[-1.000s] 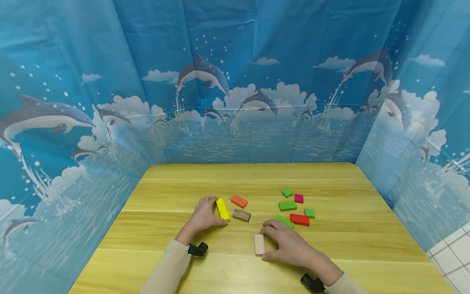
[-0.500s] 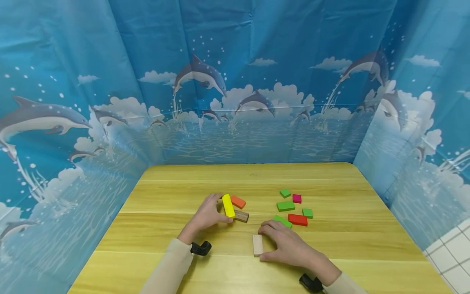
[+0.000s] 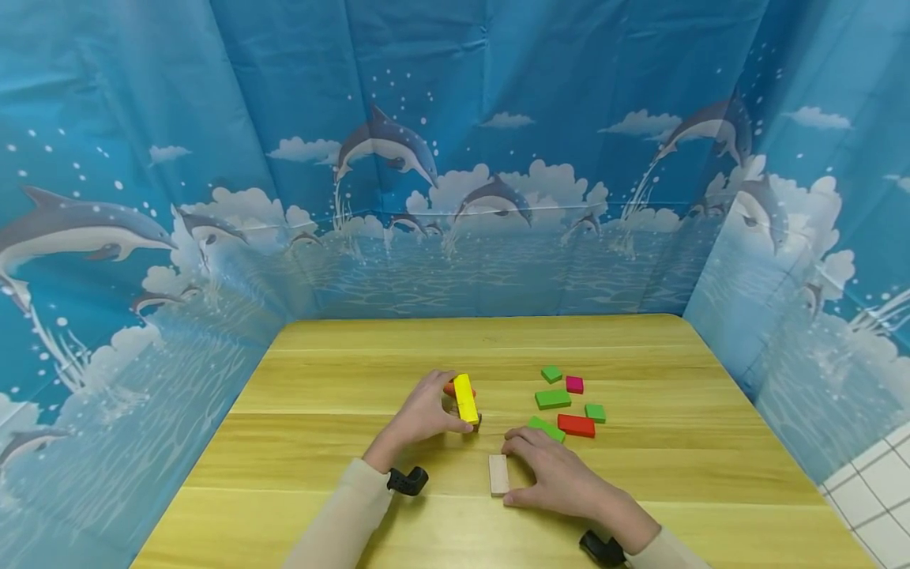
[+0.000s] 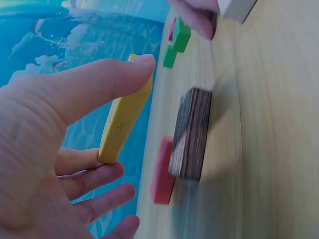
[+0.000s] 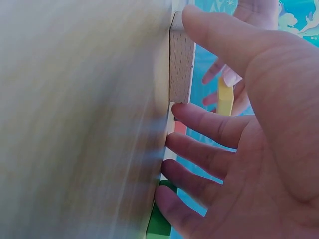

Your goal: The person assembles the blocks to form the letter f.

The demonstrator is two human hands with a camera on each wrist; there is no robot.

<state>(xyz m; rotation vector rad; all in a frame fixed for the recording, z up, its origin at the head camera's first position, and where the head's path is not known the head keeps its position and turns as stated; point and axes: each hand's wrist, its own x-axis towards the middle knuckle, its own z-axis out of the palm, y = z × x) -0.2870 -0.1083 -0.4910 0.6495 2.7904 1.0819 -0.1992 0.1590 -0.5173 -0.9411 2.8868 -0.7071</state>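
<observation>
My left hand [image 3: 421, 412] pinches a yellow block [image 3: 465, 399] by its two ends, between thumb and index finger. In the left wrist view this block is raised off the table, its other fingers spread loosely. Beyond it lie a dark brown striped block [image 4: 192, 134] and an orange-red block [image 4: 162, 172], both mostly covered by the yellow one in the head view. Nearer the front, my right hand [image 3: 558, 476] has thumb and index fingertip at opposite ends of a pale wooden block [image 3: 499, 476], which rests on the table.
Right of centre on the wooden table [image 3: 298, 450] lie a long green block [image 3: 553, 399], a red block [image 3: 577, 426], a magenta piece [image 3: 574, 385] and small green pieces [image 3: 551, 374]. Another green block [image 3: 546, 428] touches the right hand's outline. A dolphin-print curtain [image 3: 455, 269] stands behind.
My left hand has lifted the yellow block and carried it right, over the brown and orange-red blocks. The right hand stays at the pale block.
</observation>
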